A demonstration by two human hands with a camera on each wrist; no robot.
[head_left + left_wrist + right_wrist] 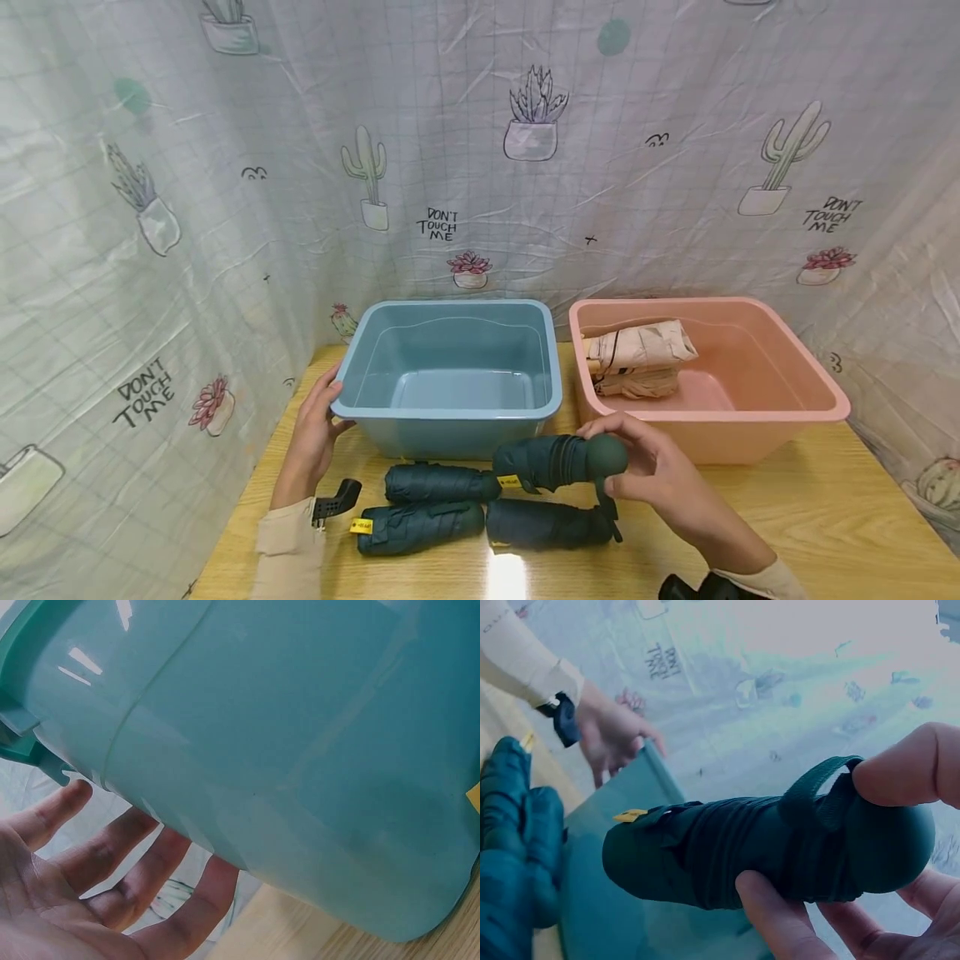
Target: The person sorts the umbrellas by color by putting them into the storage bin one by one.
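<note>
A plant-printed curtain (637, 208) hangs behind everything, probably to close off the space. Before it runs the wooden tabletop (802, 517), carrying it all. The pink bin (750, 415) stands far right and the blue bin (450, 413) just left of it, side by side, I judge so that both mouths lie within my reach. Two pale folded bundles (643, 348) lie at the pink bin's left end; the blue bin's floor is bare.

Three dark green folded umbrellas lie near me, in front of the blue bin: a far-left one (442, 483), a near-left one (420, 528) and a near-right one (547, 523). They lie roughly crosswise, perhaps to be easy to pick up. A fourth, the raised umbrella (536, 463), is off the tabletop, before the blue bin's right end.

My right hand (648, 467) has its fingers clamped on that umbrella's rounded end, likely because it is firm and leaves the soft body free. My left hand (311, 437) touches the blue bin's left side, fingers spread apart, seemingly to steady it.

A wrist strap (817, 787) loops beside my right thumb. Smallest, a yellow tag (508, 481) sits at the raised umbrella's left end.
</note>
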